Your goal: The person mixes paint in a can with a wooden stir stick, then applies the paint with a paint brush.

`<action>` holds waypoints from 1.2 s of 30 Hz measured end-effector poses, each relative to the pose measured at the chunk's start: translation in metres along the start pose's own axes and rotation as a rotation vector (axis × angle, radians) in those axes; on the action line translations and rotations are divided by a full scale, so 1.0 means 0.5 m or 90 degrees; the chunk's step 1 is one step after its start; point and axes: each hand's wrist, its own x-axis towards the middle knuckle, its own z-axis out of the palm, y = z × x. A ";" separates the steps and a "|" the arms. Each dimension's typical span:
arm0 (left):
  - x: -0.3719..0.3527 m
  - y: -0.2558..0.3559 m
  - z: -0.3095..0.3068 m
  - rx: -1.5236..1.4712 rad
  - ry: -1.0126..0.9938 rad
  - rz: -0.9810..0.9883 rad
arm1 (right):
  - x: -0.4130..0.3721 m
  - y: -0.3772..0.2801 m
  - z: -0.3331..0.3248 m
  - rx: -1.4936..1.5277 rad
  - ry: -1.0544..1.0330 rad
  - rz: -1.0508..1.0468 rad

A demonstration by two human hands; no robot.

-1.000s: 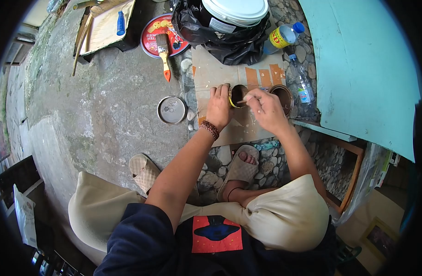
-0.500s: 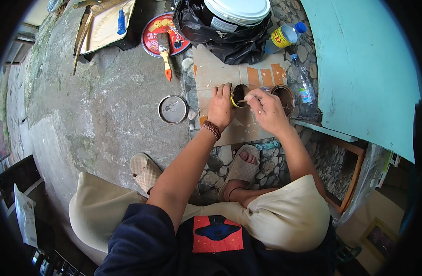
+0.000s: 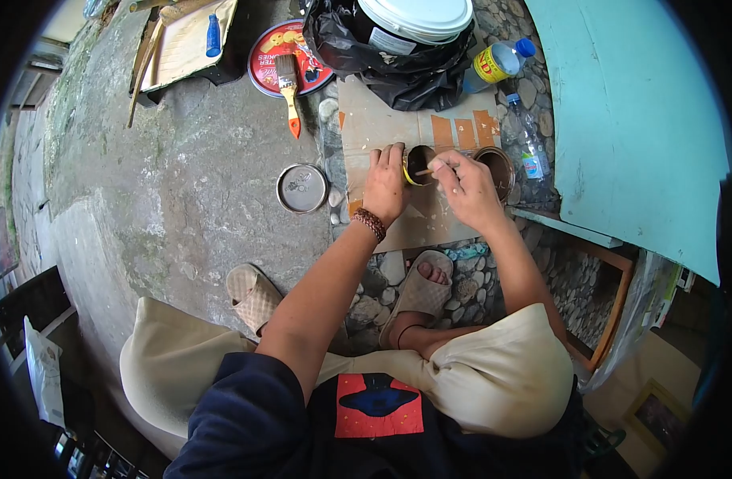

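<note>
A small can with a yellow side and dark inside [image 3: 419,164] stands on the flattened cardboard [image 3: 366,120]. My left hand [image 3: 385,188] grips the can's left side, its fingers wrapped against the wall. Pinched in my right hand [image 3: 466,190] is a thin wooden stick [image 3: 425,172], whose far end reaches into the can's opening. Just right of that hand, partly hidden by it, is a larger open can with brown inside [image 3: 498,172]. A round metal lid [image 3: 302,188] lies on the concrete to the left.
A paintbrush [image 3: 288,96] rests on a red cookie-tin lid [image 3: 268,60]. Behind the cardboard sits a white bucket [image 3: 418,17] in a black bag [image 3: 406,84]. Two bottles [image 3: 498,62] [image 3: 528,137] stand at the right. A paint tray [image 3: 182,48] holds a blue bottle [image 3: 213,36].
The whole view has shifted slightly. My right hand and the stick have moved a little over the can; my left hand keeps its hold.
</note>
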 end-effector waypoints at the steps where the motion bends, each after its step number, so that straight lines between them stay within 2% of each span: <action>1: 0.000 0.001 0.001 -0.002 -0.002 0.000 | 0.002 0.004 0.001 -0.002 0.000 0.002; 3: 0.001 -0.002 0.001 -0.019 -0.017 -0.022 | 0.010 0.014 0.005 0.005 0.090 -0.013; 4: -0.001 -0.004 0.000 -0.016 -0.017 -0.023 | 0.007 0.014 0.005 0.007 0.089 -0.013; 7: -0.002 -0.009 -0.001 -0.024 -0.012 -0.010 | 0.003 -0.002 -0.002 -0.040 0.048 -0.002; 9: -0.003 -0.011 0.002 -0.053 -0.005 -0.052 | 0.005 -0.023 -0.004 0.079 -0.023 0.091; 10: -0.004 -0.011 0.004 -0.054 -0.005 -0.051 | 0.005 -0.014 -0.003 0.079 -0.023 0.091; 12: -0.008 -0.018 0.002 -0.054 -0.004 -0.043 | 0.011 0.003 0.005 -0.042 0.073 -0.053; 15: -0.011 -0.022 0.001 -0.055 0.007 -0.040 | 0.008 -0.009 0.004 -0.065 -0.002 -0.050; 19: -0.013 -0.019 -0.005 -0.070 -0.002 -0.062 | 0.016 0.012 0.021 0.028 0.029 -0.059; 21: -0.015 -0.016 -0.015 -0.062 -0.011 -0.058 | 0.013 0.019 0.016 0.059 0.056 0.074; 22: -0.013 -0.016 -0.020 -0.060 -0.011 -0.059 | 0.012 0.026 0.017 0.061 0.055 0.074; 24: -0.015 -0.019 -0.026 -0.095 -0.022 -0.087 | 0.002 0.033 0.023 0.193 0.049 0.160; 28: -0.016 -0.031 -0.046 -0.082 -0.027 -0.081 | -0.007 0.007 0.003 0.180 0.067 0.202; 30: -0.012 -0.027 -0.070 -0.033 0.043 0.009 | -0.015 0.001 -0.011 0.159 0.095 0.234; 34: 0.022 0.005 -0.137 0.030 0.058 0.034 | -0.034 0.017 -0.022 0.018 0.178 0.159; 36: 0.049 0.029 -0.161 0.067 0.091 0.019 | -0.044 0.004 -0.024 0.024 0.321 -0.048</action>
